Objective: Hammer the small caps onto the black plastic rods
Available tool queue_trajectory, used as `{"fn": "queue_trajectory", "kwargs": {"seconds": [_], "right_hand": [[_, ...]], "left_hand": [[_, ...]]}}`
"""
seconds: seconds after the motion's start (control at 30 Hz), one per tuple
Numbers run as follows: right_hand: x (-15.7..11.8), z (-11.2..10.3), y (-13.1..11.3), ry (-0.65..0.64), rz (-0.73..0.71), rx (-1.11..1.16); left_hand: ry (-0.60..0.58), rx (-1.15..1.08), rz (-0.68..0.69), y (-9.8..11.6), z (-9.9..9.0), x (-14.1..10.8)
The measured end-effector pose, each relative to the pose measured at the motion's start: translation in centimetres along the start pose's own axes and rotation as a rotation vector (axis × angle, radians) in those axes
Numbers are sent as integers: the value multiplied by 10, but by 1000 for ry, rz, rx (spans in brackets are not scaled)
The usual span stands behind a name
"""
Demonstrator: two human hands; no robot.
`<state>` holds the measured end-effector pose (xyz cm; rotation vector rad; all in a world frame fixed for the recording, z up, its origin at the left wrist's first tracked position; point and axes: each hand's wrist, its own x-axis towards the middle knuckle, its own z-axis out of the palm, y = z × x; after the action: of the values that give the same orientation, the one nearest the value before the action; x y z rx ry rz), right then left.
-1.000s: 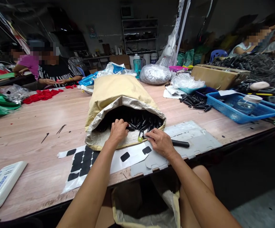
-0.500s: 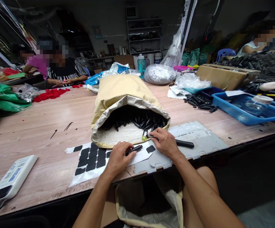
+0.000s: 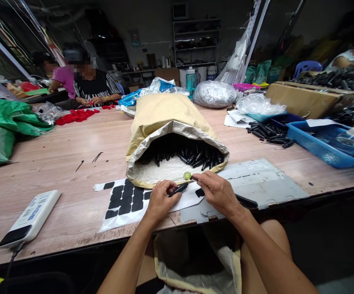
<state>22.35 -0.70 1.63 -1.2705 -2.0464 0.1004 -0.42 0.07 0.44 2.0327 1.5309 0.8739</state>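
Observation:
My left hand (image 3: 162, 201) is closed around a small black part (image 3: 178, 190) at the table's front edge. My right hand (image 3: 218, 191) grips a small hammer by its shaft; its yellow-green head (image 3: 187, 175) points left, above the sack's lower lip, and its black handle (image 3: 246, 201) sticks out to the right. Just behind both hands lies a tan sack (image 3: 170, 107), its mouth open and many black parts (image 3: 199, 157) inside. A white sheet with black rounded patches (image 3: 128, 198) lies left of my left hand. Beneath my right hand is a grey board (image 3: 265, 179).
A white device (image 3: 31, 218) with a cable lies at the left, near a green bag (image 3: 8, 126). On the right are a blue basket (image 3: 323, 149), loose black parts (image 3: 264, 130) and a cardboard box (image 3: 305, 98). Other people sit at the back left and far right. Another sack hangs open below.
The view has shifted, so the table appears further right. The hammer's head has turned, showing its round yellow-green face, and its handle has dipped. My left hand still holds the black part.

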Motion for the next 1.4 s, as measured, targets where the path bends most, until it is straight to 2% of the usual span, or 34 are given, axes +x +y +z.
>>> {"fn": "queue_trajectory", "kwargs": {"seconds": [0.17, 0.33, 0.53, 0.7, 0.93, 1.13, 1.4], "right_hand": [[-3, 3, -25, -19, -14, 91], [-8, 6, -31, -82, -13, 30], [-6, 1, -24, 10, 35, -3], [-7, 3, -17, -47, 49, -31], [3, 4, 5, 38, 96, -145], [4, 12, 26, 6, 68, -261], [0, 16, 28, 12, 86, -257]], "left_hand": [[0, -27, -7, -1, 0, 1], [-4, -21, 7, -1, -1, 0], [3, -39, -13, -1, 1, -1], [11, -28, -5, -2, 2, 0], [9, 4, -4, 0, 0, 0], [-2, -4, -15, 0, 0, 0], [-20, -45, 10, 0, -3, -1]]}}
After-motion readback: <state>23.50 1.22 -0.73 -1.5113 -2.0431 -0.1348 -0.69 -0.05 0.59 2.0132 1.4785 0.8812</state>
